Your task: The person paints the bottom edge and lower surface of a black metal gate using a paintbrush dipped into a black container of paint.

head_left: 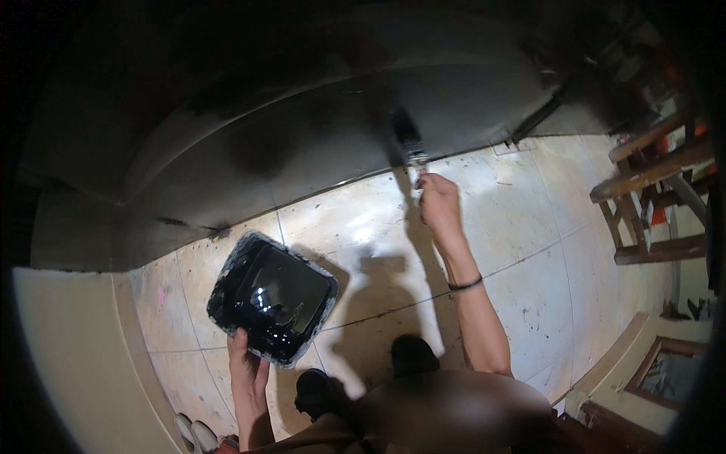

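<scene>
My right hand (439, 198) is closed round the handle of a paintbrush (413, 144). The brush's dark bristles touch the lower part of a dark grey surface (318, 121), where a blacker patch shows around them. On the left, my left hand (246, 359) grips the near edge of a paint tray (330, 281). The tray is tilted and holds glossy black paint, with black smears up its inner walls. The fingers under the tray are mostly hidden; the thumb shows at its rim.
Pale floor tiles (522, 227) with dark specks lie below. A wooden frame like a stool or ladder (643, 181) stands at the right. A cream wall (76, 340) rises at the left, with light slippers (195, 433) at its foot. My dark shoes (414, 356) are close below the tray and brush.
</scene>
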`<action>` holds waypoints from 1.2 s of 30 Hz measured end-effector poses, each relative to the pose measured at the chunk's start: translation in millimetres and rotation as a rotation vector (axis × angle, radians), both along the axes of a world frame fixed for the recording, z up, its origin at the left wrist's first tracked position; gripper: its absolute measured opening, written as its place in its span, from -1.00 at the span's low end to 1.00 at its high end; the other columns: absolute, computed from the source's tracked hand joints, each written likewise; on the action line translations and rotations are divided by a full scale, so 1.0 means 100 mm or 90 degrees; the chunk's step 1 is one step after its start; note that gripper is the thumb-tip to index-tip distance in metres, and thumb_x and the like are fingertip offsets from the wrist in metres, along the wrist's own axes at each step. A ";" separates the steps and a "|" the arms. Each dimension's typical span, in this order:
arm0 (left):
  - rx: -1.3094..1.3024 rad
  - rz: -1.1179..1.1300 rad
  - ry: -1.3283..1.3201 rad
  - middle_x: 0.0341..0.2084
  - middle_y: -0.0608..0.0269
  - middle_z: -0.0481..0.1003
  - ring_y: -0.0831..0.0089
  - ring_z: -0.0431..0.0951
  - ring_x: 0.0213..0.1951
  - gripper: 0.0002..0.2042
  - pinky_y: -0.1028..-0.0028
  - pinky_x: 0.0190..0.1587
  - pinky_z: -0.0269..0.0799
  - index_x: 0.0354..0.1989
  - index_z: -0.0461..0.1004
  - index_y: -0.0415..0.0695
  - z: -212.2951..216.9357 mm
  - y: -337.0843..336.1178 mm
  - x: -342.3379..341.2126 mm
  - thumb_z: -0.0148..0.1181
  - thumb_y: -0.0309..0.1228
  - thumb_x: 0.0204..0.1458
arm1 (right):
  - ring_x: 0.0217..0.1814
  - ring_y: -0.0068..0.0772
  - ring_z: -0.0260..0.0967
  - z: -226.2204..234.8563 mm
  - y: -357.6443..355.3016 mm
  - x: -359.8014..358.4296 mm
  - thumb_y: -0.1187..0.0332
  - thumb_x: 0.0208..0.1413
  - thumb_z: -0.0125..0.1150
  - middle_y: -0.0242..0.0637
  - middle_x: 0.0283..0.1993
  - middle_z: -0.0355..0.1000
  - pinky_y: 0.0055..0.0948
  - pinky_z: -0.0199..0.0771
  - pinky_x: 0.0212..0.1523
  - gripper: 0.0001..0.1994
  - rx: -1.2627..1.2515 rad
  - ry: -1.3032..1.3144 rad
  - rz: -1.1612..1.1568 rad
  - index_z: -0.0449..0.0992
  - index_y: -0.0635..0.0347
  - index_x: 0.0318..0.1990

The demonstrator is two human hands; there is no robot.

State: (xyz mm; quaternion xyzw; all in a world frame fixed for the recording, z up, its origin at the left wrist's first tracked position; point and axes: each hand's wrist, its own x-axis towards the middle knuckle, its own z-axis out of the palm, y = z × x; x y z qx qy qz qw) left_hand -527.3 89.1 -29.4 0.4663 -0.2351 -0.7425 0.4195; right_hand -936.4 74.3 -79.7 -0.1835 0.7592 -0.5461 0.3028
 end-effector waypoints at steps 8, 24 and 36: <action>-0.055 -0.029 -0.039 0.20 0.21 0.36 0.29 0.37 0.22 -0.23 0.20 0.28 0.30 0.33 0.17 -0.15 -0.04 -0.11 -0.17 0.44 -0.18 -0.01 | -0.73 -0.76 -0.06 0.08 0.67 0.26 0.20 0.38 -0.05 -0.63 -0.70 0.11 -0.58 -0.10 -0.69 -0.65 0.037 0.069 0.038 0.48 0.21 -0.39; -0.125 -0.127 0.033 0.15 0.19 0.39 0.36 0.35 0.22 -0.34 0.30 0.29 0.22 0.32 0.13 -0.15 -0.03 -0.06 -0.74 0.31 -0.42 0.06 | -0.67 -0.06 0.41 2.19 1.19 1.04 0.35 0.09 0.22 -0.14 -0.69 0.37 -0.24 0.38 -0.57 -0.83 0.172 0.451 0.491 0.42 0.27 -0.34; -0.146 -0.103 0.031 0.06 0.07 0.43 0.29 0.47 0.11 -0.24 0.27 0.20 0.41 0.23 0.08 -0.14 0.21 -0.09 -0.54 0.43 -0.64 -0.12 | -0.56 0.04 0.45 2.54 0.71 1.41 0.28 0.02 0.26 -0.04 -0.66 0.41 -0.12 0.40 -0.46 -0.76 0.286 0.735 0.635 0.55 0.24 -0.56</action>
